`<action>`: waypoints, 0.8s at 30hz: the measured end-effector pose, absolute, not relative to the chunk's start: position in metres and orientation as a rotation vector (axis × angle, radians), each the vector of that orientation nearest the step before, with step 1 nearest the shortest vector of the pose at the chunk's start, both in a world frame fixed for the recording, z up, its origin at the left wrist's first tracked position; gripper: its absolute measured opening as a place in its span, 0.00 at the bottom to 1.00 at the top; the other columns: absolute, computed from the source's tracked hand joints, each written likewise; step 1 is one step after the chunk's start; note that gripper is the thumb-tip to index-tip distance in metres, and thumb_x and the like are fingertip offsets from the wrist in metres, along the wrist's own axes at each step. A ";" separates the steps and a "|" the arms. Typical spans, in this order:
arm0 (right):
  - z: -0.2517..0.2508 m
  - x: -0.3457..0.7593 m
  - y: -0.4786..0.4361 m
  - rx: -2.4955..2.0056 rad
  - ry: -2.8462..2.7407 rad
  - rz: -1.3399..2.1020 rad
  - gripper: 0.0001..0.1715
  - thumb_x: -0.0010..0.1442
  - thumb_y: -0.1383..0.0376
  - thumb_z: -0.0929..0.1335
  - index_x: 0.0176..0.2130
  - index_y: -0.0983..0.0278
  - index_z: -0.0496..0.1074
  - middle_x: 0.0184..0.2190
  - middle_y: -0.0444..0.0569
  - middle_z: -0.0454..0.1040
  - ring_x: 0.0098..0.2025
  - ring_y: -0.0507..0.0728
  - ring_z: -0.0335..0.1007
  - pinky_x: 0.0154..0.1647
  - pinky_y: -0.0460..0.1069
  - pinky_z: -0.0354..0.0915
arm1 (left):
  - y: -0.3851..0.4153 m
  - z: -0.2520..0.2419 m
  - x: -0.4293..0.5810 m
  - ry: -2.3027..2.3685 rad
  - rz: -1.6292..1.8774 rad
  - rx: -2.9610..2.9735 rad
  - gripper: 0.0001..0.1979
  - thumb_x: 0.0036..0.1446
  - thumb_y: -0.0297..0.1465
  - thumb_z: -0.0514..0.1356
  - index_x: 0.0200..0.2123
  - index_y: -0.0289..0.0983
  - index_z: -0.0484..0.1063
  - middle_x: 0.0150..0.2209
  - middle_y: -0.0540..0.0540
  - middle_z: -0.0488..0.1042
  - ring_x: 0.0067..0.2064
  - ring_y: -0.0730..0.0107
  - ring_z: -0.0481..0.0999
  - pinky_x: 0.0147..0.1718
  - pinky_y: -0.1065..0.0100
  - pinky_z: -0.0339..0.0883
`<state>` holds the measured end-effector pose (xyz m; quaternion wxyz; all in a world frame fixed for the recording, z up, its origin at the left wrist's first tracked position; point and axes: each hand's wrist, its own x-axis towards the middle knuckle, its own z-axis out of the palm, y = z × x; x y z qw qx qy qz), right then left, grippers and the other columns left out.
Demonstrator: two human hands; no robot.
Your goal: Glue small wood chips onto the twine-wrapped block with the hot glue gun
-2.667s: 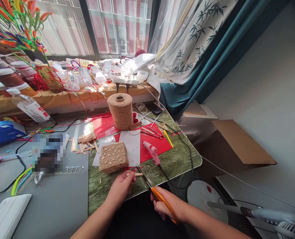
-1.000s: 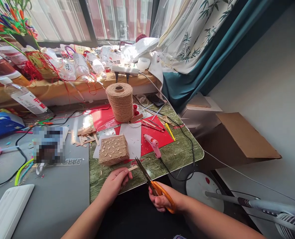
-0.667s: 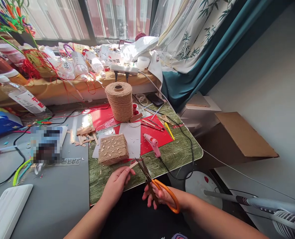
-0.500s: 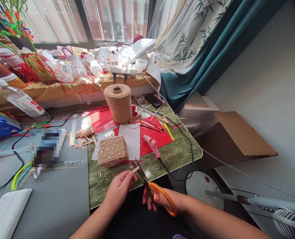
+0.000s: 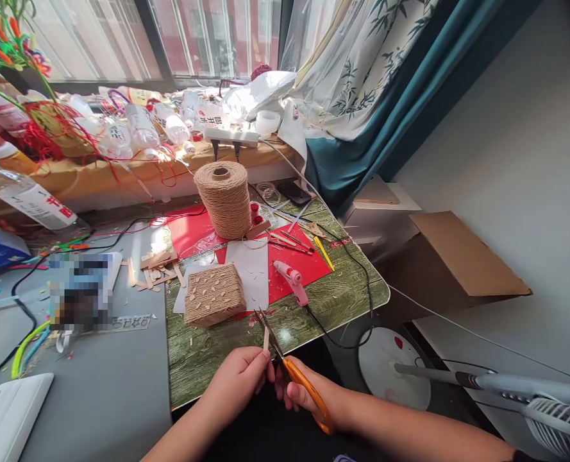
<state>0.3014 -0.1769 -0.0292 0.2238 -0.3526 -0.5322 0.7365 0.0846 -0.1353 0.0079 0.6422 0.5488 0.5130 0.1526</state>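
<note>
My left hand [image 5: 247,377] pinches a narrow wooden craft stick [image 5: 266,338], its free end pointing up and away from me. My right hand [image 5: 308,393] grips orange-handled scissors [image 5: 305,384] through the loops. The scissors' dark blades lie right beside the stick, slightly apart at the tips; I cannot tell whether they touch it. Just beyond my hands sits a twine-wrapped block [image 5: 215,294] with several small leaf-shaped wood chips on top. A pink glue gun [image 5: 292,280] lies to its right on a red sheet [image 5: 320,262].
Behind the block stands a large twine spool [image 5: 223,199]. Loose craft sticks [image 5: 157,266] are piled to the left. The glue gun's black cord [image 5: 335,343] loops over the table's right edge. A power strip [image 5: 231,136] and plastic bottles line the windowsill. A cardboard box [image 5: 467,253] stands right.
The stick has turned from slanting rightward between the blades to pointing nearly straight up beside them. My left hand has moved slightly right and down, and the blades have drawn closer together.
</note>
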 end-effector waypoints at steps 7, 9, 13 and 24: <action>-0.031 0.292 -0.182 -1.117 -1.476 1.957 0.35 0.68 0.34 0.58 0.46 0.62 0.62 0.33 0.44 0.65 0.30 0.52 0.62 0.33 0.50 0.62 | -0.139 -0.001 0.093 1.145 0.356 1.221 0.27 0.68 0.48 0.49 0.25 0.37 0.71 0.18 0.53 0.64 0.22 0.70 0.61 0.24 0.68 0.53; -0.032 0.289 -0.181 -1.177 -1.466 1.947 0.32 0.69 0.36 0.58 0.44 0.62 0.63 0.31 0.43 0.64 0.29 0.52 0.61 0.32 0.50 0.62 | -0.141 -0.004 0.091 1.148 0.363 1.201 0.26 0.68 0.48 0.49 0.25 0.38 0.70 0.18 0.53 0.63 0.22 0.70 0.60 0.24 0.68 0.52; -0.029 0.285 -0.177 -1.227 -1.412 1.991 0.21 0.67 0.47 0.66 0.42 0.61 0.63 0.30 0.42 0.62 0.28 0.52 0.58 0.28 0.48 0.58 | -0.141 -0.002 0.090 1.152 0.365 1.162 0.25 0.66 0.49 0.50 0.24 0.38 0.69 0.18 0.53 0.61 0.22 0.71 0.58 0.23 0.68 0.50; -0.032 0.276 -0.165 -1.401 -1.202 2.212 0.11 0.53 0.67 0.67 0.38 0.61 0.64 0.23 0.36 0.57 0.22 0.48 0.49 0.23 0.46 0.47 | -0.141 0.001 0.090 1.164 0.416 0.867 0.23 0.63 0.47 0.50 0.24 0.38 0.69 0.15 0.53 0.61 0.19 0.74 0.54 0.21 0.69 0.45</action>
